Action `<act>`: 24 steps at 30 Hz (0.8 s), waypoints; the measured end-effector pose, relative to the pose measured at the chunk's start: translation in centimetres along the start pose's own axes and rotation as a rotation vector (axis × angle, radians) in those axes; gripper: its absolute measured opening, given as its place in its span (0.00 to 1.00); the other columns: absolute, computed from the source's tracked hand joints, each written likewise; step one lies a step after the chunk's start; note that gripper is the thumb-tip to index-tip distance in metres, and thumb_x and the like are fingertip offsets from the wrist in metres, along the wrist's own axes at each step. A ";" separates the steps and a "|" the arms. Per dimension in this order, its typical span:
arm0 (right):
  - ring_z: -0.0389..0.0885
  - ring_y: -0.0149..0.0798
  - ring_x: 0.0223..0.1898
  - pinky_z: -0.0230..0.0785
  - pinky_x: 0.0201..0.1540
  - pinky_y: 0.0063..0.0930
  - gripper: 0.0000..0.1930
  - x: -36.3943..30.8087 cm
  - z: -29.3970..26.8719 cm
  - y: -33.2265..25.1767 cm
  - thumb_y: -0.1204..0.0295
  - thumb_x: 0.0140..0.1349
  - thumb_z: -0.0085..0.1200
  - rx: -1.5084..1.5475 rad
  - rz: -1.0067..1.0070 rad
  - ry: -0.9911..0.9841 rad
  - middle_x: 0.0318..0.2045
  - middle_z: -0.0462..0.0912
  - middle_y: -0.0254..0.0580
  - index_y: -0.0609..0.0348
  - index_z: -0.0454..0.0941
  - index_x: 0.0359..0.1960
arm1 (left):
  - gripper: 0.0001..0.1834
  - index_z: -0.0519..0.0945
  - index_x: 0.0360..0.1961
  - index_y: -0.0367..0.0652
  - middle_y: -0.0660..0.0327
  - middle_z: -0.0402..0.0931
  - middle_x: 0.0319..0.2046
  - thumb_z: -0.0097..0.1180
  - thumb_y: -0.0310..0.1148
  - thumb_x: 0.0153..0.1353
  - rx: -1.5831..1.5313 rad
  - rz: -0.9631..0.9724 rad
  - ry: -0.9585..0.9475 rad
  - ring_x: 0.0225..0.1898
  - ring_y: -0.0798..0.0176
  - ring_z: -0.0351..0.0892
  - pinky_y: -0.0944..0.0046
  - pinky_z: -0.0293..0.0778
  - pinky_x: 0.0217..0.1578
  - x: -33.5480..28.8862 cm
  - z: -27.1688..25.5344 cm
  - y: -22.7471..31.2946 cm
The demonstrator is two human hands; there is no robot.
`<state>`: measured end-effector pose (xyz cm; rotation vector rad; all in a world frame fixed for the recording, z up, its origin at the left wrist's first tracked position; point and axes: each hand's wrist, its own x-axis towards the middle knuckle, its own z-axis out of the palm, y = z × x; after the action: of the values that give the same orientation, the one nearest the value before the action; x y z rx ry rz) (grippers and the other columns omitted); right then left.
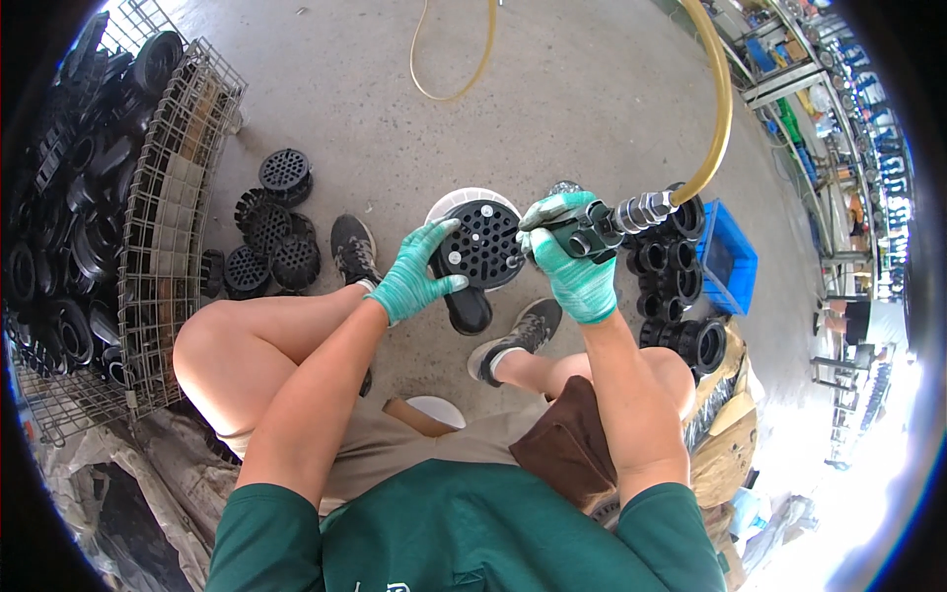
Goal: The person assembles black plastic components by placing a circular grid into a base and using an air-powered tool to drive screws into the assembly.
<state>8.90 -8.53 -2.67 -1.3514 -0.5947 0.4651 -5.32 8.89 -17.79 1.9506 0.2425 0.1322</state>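
My left hand (412, 273), in a green knit glove, grips the left edge of a round black part with a perforated face (490, 245). A black lobe sticks out from this part toward me, and several small shiny round spots, perhaps screw heads, show on its face. Beneath it the rim of a white round support (446, 204) shows. In my right hand (580, 281), also gloved, is a dark air-driven power tool (585, 240) with metal hose fittings. Its front end points at the right edge of the black part; whether they touch I cannot tell.
A yellow air hose (724, 118) rises from the tool. Perforated black parts (268, 229) lie on the floor at left, beside a wire cage (173, 217) full of black parts. At right are stacked black rings (671, 276) and a blue crate (728, 259). Shelving (789, 79) stands far right.
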 end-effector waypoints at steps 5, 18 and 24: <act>0.84 0.35 0.33 0.79 0.35 0.29 0.13 -0.1 -0.5 0.5 0.86 0.55 0.56 -0.010 0.024 -0.015 0.35 0.83 0.44 0.60 0.75 0.41 | 0.53 0.59 0.76 0.55 0.52 0.56 0.70 0.77 0.42 0.52 0.005 -0.022 -0.012 0.72 0.46 0.58 0.46 0.65 0.70 0.0 -0.1 0.3; 0.84 0.32 0.32 0.79 0.35 0.27 0.12 1.4 -0.7 -4.0 0.86 0.55 0.58 0.139 -0.067 0.133 0.34 0.86 0.42 0.63 0.80 0.41 | 0.43 0.73 0.66 0.54 0.50 0.59 0.71 0.77 0.40 0.46 0.271 0.134 0.071 0.72 0.42 0.59 0.44 0.61 0.70 1.0 -0.4 4.1; 0.84 0.31 0.30 0.78 0.32 0.24 0.10 2.0 -1.7 -6.2 0.85 0.57 0.56 0.188 -0.115 0.234 0.35 0.85 0.42 0.64 0.79 0.41 | 0.14 0.88 0.41 0.57 0.59 0.72 0.66 0.67 0.43 0.52 0.710 0.280 0.071 0.71 0.43 0.62 0.28 0.48 0.68 4.1 3.7 7.6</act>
<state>11.41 -9.60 3.47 -1.1654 -0.4217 0.2572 0.27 3.69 -12.24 2.6850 0.0584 0.3333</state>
